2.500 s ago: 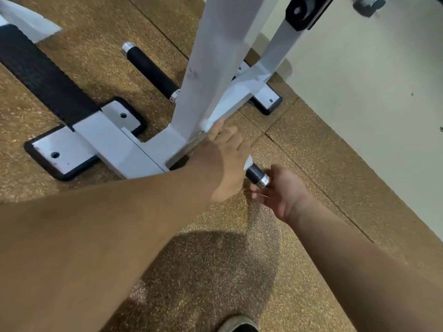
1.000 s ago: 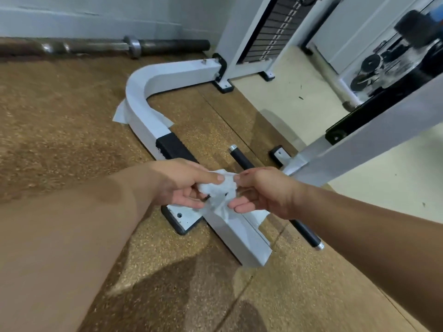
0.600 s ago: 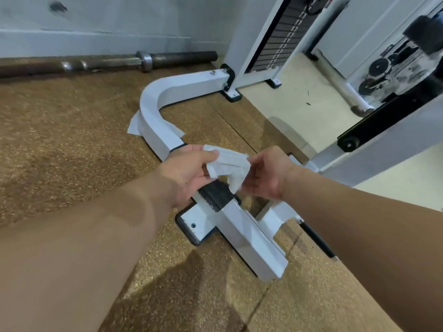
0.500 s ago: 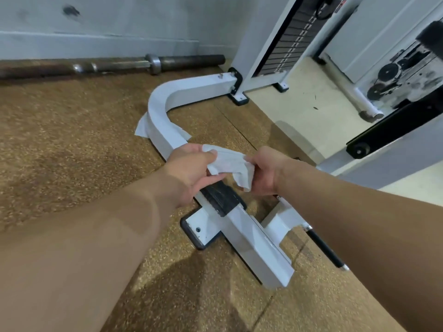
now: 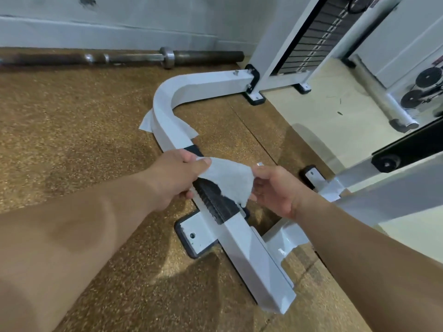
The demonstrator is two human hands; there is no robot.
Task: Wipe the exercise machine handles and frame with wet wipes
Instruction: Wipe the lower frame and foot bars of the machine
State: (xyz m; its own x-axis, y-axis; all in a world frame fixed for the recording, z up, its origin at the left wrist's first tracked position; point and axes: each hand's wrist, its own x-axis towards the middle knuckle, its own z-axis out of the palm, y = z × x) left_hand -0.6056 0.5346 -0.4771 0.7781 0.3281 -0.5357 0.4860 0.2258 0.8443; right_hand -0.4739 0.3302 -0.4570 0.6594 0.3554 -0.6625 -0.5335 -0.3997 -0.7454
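white crumpled wet wipe (image 5: 230,180), stretched between hands

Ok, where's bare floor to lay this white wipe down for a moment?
Widest free patch: brown speckled rubber floor between the curved white frame beam and the dark steel barbell. A smaller one lies inside the beam's bend, toward the cream floor. Crowded beneath the white wipe: black ribbed pad, bolted foot plate.
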